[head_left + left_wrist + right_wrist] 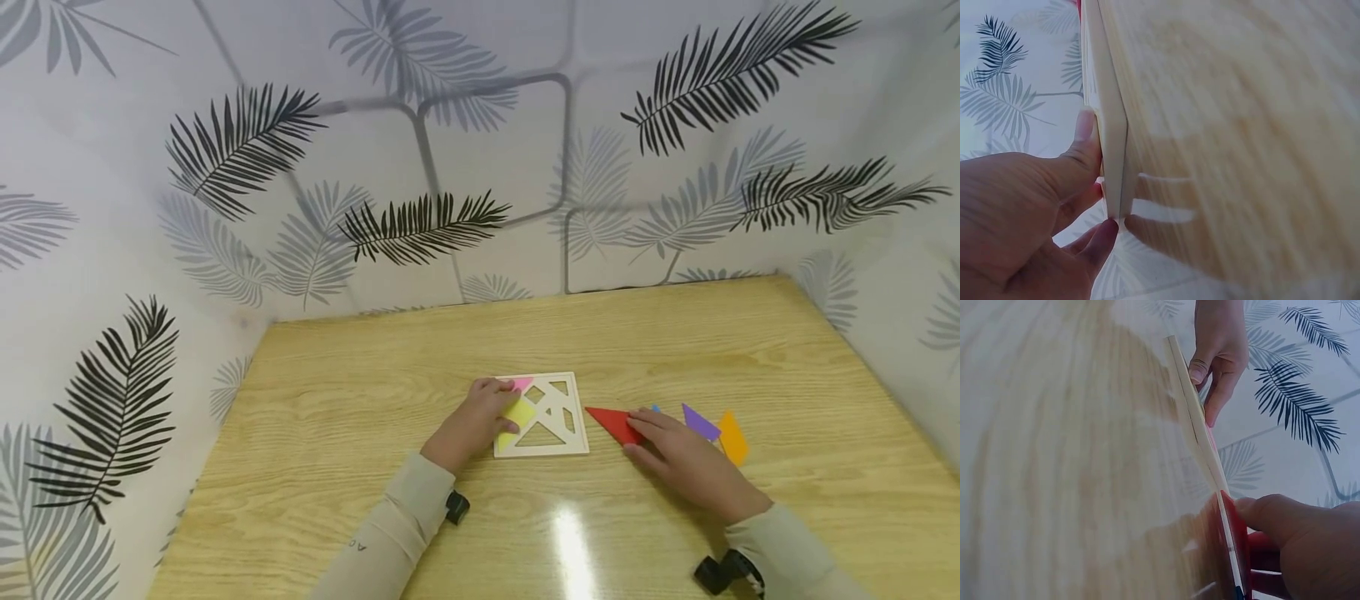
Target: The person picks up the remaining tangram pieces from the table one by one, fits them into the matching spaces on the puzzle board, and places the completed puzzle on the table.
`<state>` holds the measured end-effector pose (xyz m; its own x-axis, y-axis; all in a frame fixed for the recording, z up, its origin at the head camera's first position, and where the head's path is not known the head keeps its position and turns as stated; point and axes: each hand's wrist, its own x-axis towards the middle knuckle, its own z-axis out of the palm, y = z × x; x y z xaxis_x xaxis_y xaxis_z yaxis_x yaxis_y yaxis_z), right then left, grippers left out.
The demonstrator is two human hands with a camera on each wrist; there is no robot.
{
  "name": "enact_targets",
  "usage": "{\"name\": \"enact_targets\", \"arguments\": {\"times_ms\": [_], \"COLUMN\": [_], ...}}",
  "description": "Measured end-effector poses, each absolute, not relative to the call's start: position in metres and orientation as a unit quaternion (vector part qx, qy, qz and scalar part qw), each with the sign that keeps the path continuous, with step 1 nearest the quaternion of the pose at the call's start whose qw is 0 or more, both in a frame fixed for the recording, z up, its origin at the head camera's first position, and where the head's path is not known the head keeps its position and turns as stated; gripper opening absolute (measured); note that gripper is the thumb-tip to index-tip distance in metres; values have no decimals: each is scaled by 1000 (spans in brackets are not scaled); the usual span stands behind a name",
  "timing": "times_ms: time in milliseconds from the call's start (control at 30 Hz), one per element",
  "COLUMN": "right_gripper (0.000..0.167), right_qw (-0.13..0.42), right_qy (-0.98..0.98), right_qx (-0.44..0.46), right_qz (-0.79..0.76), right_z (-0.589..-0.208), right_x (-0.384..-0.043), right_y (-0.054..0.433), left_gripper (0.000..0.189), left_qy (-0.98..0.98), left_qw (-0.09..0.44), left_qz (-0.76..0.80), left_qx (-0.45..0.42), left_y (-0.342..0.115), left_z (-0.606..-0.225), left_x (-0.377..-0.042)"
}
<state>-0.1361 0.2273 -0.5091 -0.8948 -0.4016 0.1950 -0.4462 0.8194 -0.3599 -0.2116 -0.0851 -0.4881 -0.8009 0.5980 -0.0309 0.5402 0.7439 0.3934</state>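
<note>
A cream tangram board lies flat on the wooden table, with cut-out slots showing on its right side. In its left part sit a yellow piece and a pink piece, both partly covered by fingers. My left hand holds the board at its left side; the left wrist view shows the thumb on top and a fingertip at the corner. Just right of the board, my right hand grips a red triangle by its edges. The triangle's tip points at the board, its right part hidden under the fingers.
Beyond the right hand lie a purple piece, an orange piece and a bit of a blue piece. Leaf-patterned fabric stands behind and beside the table.
</note>
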Motion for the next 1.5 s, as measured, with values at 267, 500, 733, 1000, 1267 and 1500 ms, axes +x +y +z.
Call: {"name": "enact_targets", "arguments": {"times_ms": [267,500,733,1000,1267,1500], "right_gripper": [26,10,18,39,36,18], "right_qw": [102,191,270,287,209,194], "right_qy": [-941,-922,-897,-900,-914,-910], "right_qx": [212,219,255,258,174,147], "right_qz": [242,255,239,205,300,335], "right_z": [-507,-506,-506,-507,-508,-512], "right_x": [-140,-145,-153,-158,-155,-153], "right_y": [227,232,236,240,239,239], "left_gripper": [60,61,60,60,59,59], "left_qy": [933,932,933,932,935,935], "left_qw": [72,68,68,70,78,73], "left_qz": [179,173,169,170,161,160], "left_qx": [304,311,312,311,305,307], "left_y": [-86,-86,-85,-85,-83,-83], "left_z": [-495,-496,-493,-492,-490,-489], "left_x": [-215,-217,-214,-214,-214,-213]}}
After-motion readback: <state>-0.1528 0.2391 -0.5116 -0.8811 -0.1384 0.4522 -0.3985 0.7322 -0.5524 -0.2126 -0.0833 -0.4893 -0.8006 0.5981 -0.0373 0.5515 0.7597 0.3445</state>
